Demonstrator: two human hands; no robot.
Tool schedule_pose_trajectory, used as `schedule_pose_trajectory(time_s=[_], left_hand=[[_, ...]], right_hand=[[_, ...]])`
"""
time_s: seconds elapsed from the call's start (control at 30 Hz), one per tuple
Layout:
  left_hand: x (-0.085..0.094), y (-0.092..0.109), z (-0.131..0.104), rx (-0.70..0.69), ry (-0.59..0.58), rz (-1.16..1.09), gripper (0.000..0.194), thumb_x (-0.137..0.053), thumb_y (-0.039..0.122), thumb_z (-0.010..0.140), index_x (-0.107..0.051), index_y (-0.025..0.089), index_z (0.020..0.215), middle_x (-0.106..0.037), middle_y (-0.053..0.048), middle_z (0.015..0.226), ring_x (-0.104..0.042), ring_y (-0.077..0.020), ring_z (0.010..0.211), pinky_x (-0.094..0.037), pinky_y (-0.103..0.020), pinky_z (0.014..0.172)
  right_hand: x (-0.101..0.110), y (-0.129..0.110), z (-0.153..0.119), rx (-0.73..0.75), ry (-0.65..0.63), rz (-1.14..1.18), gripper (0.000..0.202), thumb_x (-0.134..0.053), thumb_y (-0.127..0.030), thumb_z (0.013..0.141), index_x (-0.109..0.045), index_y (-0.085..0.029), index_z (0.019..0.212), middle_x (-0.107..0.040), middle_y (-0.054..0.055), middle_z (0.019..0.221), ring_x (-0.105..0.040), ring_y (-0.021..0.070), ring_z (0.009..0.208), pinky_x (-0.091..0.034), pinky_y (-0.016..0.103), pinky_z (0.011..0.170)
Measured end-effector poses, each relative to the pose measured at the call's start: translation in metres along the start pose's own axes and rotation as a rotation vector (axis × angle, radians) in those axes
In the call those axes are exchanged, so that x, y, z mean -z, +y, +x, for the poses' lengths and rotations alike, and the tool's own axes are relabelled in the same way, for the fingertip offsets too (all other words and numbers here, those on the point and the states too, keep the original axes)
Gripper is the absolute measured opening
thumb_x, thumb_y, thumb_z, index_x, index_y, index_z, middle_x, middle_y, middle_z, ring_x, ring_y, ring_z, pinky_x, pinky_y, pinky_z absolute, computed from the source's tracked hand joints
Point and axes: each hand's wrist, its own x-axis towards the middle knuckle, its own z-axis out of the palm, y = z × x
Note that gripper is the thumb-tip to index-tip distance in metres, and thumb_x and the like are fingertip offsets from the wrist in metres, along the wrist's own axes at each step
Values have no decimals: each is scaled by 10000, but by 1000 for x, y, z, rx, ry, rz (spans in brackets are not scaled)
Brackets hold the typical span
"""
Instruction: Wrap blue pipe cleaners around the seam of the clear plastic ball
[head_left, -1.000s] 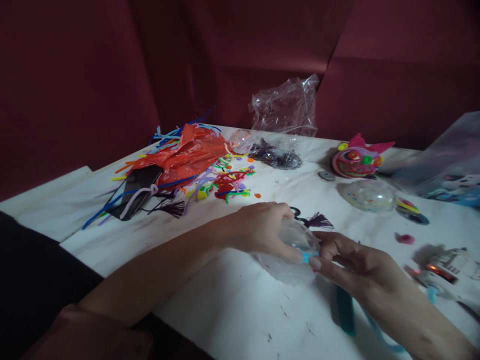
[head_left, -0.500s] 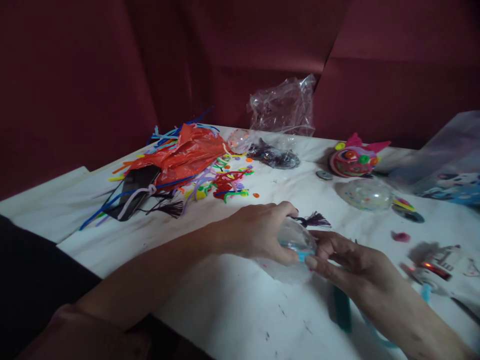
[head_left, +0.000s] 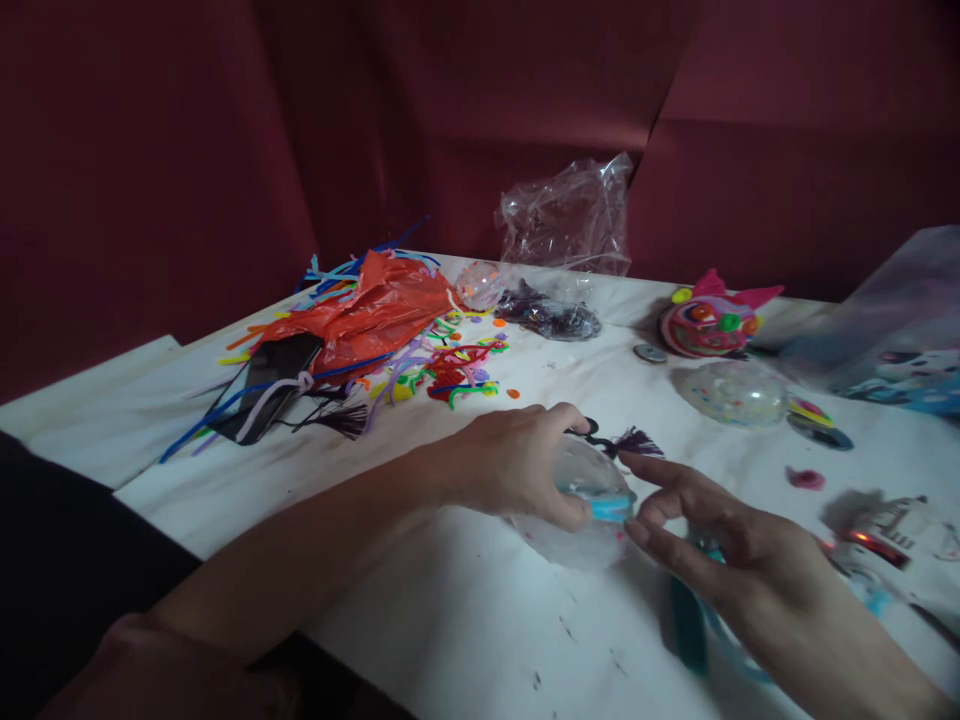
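A clear plastic ball (head_left: 589,470) rests on the white table in front of me. A light blue strip (head_left: 612,508) lies across its side. My left hand (head_left: 525,465) is closed round the ball's left side, thumb in front and fingers over the top. At the ball's right edge is my right hand (head_left: 705,520), its thumb and index finger spread apart, the tips close to the ball; other fingers are partly hidden. Behind the ball lies a dark purple tassel (head_left: 636,442) with a black loop. Under my right hand a teal object (head_left: 688,625) and a thin blue strand (head_left: 731,645) show partly.
A red plastic bag (head_left: 382,310), a phone (head_left: 281,385) and coloured fuzzy sticks (head_left: 461,370) lie at left. Farther back are a clear bag (head_left: 566,215) and a decorated pink lantern (head_left: 709,320). Another clear shell (head_left: 735,390) and a glowing red-lit device (head_left: 881,545) are at right.
My right thumb and index finger have parted and drawn slightly away from the blue strip, more of which shows. My left hand stays on the ball.
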Motion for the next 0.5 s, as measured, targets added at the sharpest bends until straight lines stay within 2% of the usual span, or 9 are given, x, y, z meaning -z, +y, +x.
schedule_pose_trajectory(time_s=[0.07, 0.13, 0.17, 0.27, 0.5], left_hand=[[1, 0, -1, 3, 4, 11, 686, -650, 449, 602, -466, 189, 1209, -613, -90, 1115, -577, -252, 996, -440, -340, 786], [2, 0, -1, 6, 2, 13, 685, -648, 441, 607, -463, 191, 1218, -606, -89, 1137, -571, -250, 1017, -439, -341, 809], [2, 0, -1, 7, -1, 12, 687, -645, 436, 611, -459, 190, 1225, -598, -91, 1156, -565, -251, 1036, -437, -342, 825], [2, 0, -1, 7, -27, 13, 702, -638, 432, 614, -452, 174, 1240, -573, -104, 1211, -541, -260, 1090, -432, -351, 867], [0, 1, 0, -2, -23, 64, 658, -638, 439, 597, -509, 173, 1185, -596, -101, 1157, -560, -261, 1038, -445, -353, 832]], right_hand=[[2, -2, -4, 70, 16, -32, 555, -571, -662, 993, -636, -155, 775, -511, 57, 939, -535, 206, 777, -493, 161, 622], [4, -1, -9, 73, -46, -7, 500, -528, -585, 1047, -615, -153, 811, -497, 32, 748, -486, 150, 559, -427, 109, 441], [4, 0, -11, 56, -102, 18, 488, -507, -568, 1065, -606, -152, 829, -480, 22, 694, -461, 141, 517, -399, 98, 403], [3, 5, -14, 1, -194, 101, 495, -493, -579, 1076, -581, -143, 858, -481, 24, 703, -463, 143, 557, -403, 82, 448], [-11, 13, -12, -187, -187, 216, 675, -551, -766, 969, -576, -102, 843, -474, 62, 740, -425, 156, 607, -350, 102, 470]])
